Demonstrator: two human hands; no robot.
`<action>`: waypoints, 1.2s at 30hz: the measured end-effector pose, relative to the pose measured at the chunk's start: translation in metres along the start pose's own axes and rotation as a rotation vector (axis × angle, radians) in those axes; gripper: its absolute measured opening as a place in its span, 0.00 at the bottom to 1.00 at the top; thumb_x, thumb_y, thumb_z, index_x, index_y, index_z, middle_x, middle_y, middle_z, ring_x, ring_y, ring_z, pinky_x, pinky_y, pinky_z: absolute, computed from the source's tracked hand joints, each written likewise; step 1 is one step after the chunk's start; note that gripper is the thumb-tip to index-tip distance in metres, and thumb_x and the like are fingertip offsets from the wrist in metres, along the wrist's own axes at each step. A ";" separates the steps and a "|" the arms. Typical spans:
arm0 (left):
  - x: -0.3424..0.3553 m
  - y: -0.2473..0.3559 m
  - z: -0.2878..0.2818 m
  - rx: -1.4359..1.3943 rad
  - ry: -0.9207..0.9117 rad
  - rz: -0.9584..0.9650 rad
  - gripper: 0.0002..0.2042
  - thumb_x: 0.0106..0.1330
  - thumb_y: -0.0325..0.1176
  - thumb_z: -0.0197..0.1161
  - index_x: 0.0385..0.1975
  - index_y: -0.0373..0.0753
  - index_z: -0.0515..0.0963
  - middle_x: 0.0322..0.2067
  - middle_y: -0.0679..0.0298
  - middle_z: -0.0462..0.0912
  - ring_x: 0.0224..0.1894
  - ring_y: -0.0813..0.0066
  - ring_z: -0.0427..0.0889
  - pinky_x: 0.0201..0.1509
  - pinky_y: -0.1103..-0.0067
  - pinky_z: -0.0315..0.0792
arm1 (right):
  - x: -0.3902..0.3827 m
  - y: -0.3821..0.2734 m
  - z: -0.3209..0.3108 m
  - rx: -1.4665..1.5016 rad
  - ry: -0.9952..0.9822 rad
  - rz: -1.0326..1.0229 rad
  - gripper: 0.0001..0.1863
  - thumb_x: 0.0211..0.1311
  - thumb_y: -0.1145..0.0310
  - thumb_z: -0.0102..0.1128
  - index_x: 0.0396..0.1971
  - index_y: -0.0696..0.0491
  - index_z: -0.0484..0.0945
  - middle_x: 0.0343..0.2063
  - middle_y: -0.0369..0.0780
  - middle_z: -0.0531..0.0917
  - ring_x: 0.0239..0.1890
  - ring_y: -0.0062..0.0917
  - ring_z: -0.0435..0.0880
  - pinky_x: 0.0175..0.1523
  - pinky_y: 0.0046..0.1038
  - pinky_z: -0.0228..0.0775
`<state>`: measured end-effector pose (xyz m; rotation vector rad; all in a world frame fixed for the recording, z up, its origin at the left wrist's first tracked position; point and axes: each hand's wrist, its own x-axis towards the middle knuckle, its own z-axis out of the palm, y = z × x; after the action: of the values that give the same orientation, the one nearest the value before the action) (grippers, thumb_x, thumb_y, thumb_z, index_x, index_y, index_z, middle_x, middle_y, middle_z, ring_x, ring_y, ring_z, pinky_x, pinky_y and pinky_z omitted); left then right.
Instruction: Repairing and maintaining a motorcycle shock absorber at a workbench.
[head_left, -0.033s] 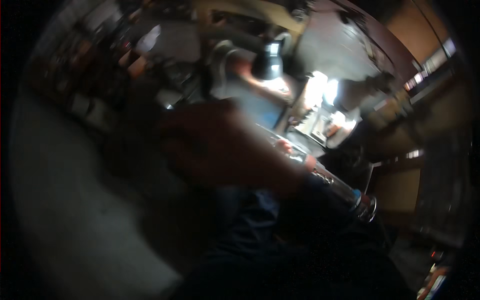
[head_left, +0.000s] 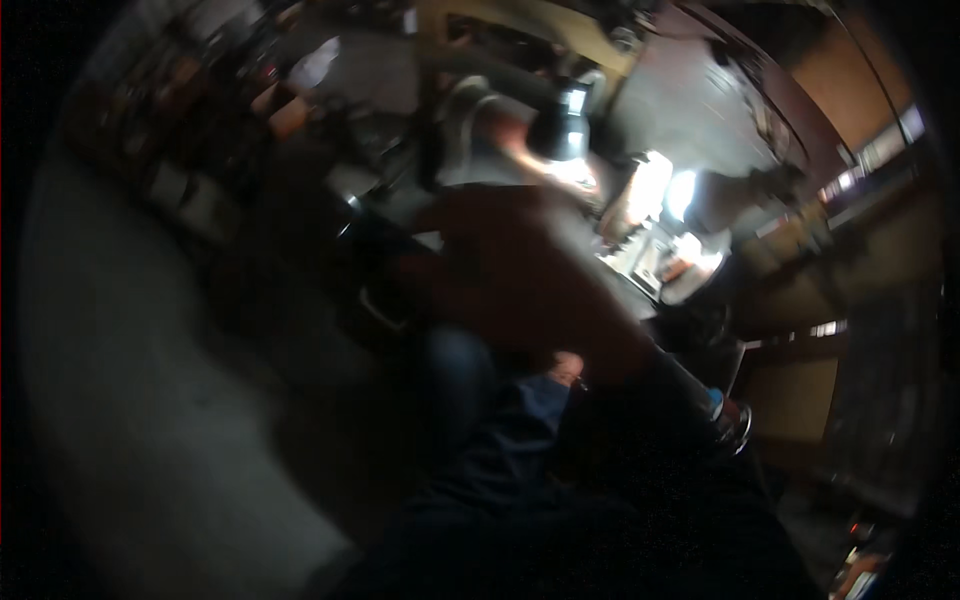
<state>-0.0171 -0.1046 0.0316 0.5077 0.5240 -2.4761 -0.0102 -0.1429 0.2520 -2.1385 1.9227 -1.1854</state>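
Observation:
My right hand (head_left: 530,275), dark and smeared by motion, reaches across the middle from the lower right. Its fingers point left and curl against a dark object (head_left: 385,240) with small bright glints, whose kind I cannot make out. Close by, under the fingers, a pale curved edge (head_left: 383,310) shows. My left hand (head_left: 566,368) lies lower, partly behind my right hand and wrist; only a small lit part shows beyond its blue sleeve (head_left: 545,400). Its fingers are mostly hidden, so what it holds, if anything, cannot be seen.
Beyond my hands a dark-shaded lamp (head_left: 562,130) lights a cluttered bench. A bright metal part (head_left: 645,255) lies to its right. Grey floor (head_left: 130,380) spreads at left, cluttered dark shelving (head_left: 170,120) behind it. A wooden panel (head_left: 790,400) stands at right.
The background has shifted right and down in the picture. My right hand has moved right. My left hand, seen before by a shiny long edge, now shows lower, nearer its sleeve.

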 end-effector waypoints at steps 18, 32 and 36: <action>-0.021 0.044 0.006 1.000 -0.183 -0.145 0.21 0.69 0.50 0.50 0.44 0.36 0.76 0.37 0.57 0.82 0.36 0.71 0.82 0.35 0.78 0.77 | -0.135 0.088 -0.005 -0.514 -0.400 0.442 0.12 0.46 0.56 0.67 0.25 0.49 0.81 0.22 0.39 0.82 0.25 0.29 0.82 0.32 0.32 0.71; 0.042 0.195 0.129 2.239 -0.224 0.396 0.31 0.62 0.63 0.52 0.30 0.35 0.82 0.25 0.59 0.82 0.30 0.75 0.79 0.36 0.76 0.70 | -0.139 0.090 0.001 -0.613 -0.250 0.340 0.12 0.46 0.55 0.65 0.20 0.49 0.79 0.19 0.36 0.80 0.21 0.29 0.81 0.24 0.31 0.71; 0.069 0.210 0.114 2.079 -0.256 0.196 0.28 0.65 0.57 0.54 0.44 0.35 0.80 0.40 0.60 0.83 0.40 0.75 0.79 0.50 0.79 0.69 | -0.140 0.091 0.002 -0.552 -0.224 0.406 0.15 0.46 0.53 0.66 0.21 0.50 0.79 0.18 0.38 0.79 0.21 0.30 0.81 0.25 0.29 0.70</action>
<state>0.0243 -0.3500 0.0436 0.7503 -2.2228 -1.8720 -0.0780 -0.0450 0.1349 -1.8115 2.6107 -0.3556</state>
